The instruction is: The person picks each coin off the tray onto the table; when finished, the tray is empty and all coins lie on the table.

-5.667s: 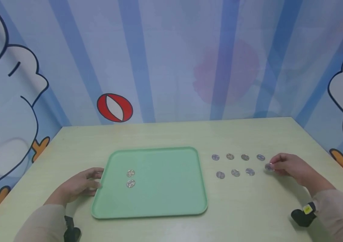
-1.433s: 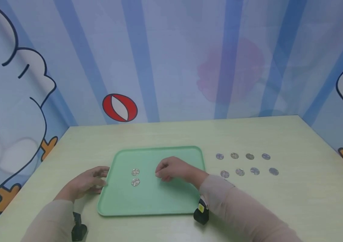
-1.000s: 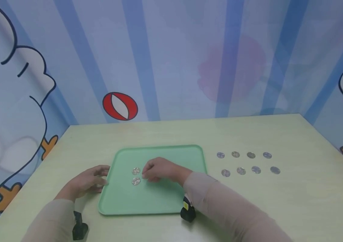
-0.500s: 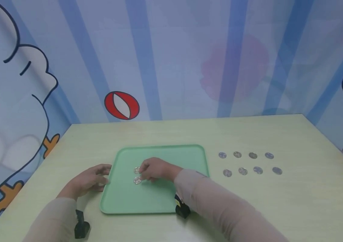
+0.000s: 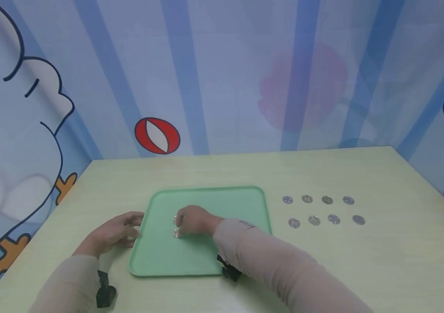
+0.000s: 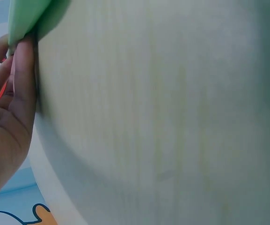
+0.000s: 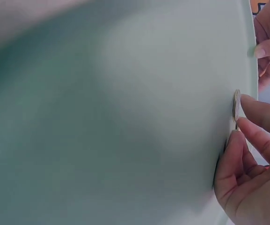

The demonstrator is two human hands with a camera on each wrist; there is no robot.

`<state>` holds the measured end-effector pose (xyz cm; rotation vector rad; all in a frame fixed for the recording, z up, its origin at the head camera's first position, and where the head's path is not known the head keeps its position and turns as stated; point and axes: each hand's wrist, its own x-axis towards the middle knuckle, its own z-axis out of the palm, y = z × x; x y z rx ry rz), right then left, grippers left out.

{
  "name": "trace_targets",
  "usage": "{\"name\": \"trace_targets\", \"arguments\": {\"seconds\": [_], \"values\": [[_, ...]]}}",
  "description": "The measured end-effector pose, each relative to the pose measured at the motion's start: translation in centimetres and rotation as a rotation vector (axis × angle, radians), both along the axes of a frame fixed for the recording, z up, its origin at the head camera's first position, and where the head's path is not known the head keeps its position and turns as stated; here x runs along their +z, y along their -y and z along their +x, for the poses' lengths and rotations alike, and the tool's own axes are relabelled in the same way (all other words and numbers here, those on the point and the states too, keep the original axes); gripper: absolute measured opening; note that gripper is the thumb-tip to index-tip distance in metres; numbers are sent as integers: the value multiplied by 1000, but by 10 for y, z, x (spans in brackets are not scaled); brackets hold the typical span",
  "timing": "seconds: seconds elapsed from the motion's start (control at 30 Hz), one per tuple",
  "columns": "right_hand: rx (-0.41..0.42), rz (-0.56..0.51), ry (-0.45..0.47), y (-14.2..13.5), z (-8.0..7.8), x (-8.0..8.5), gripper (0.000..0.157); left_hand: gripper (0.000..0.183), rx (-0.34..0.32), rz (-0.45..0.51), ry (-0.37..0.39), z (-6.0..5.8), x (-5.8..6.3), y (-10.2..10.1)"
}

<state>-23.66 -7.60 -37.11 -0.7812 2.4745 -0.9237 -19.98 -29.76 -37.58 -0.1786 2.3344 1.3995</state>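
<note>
My left hand grips the left rim of the green tray; in the left wrist view the thumb and fingers lie on either side of its edge. My right hand is low over the tray's left part, with curled fingertips right at two silvery coins. The near coin is partly covered by the hand, the far one mostly hidden. In the right wrist view a finger touches a coin, and the thumb is close below it.
To the right of the tray, two rows of silvery coins lie on the pale table, among them a back-row coin and a front-row coin. A striped cartoon backdrop stands along the table's back edge.
My right hand left a coin at the right end of the front row, crossed to the tray and moved left onto the two coins there. The left hand has stayed at the rim.
</note>
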Motion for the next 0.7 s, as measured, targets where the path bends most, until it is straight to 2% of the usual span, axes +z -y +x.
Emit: {"name": "trace_targets", "arguments": {"seconds": [0.23,0.57,0.7], "values": [[7,77,-62,2,3,1,15,63,-7,15,-5,-1,0,1],[-2,110,-65,4,4,3,20,62,10,8,-1,-1,0,0],[-19,70,-23,5,3,1,22,61,25,-19,0,2,-1,0]]}}
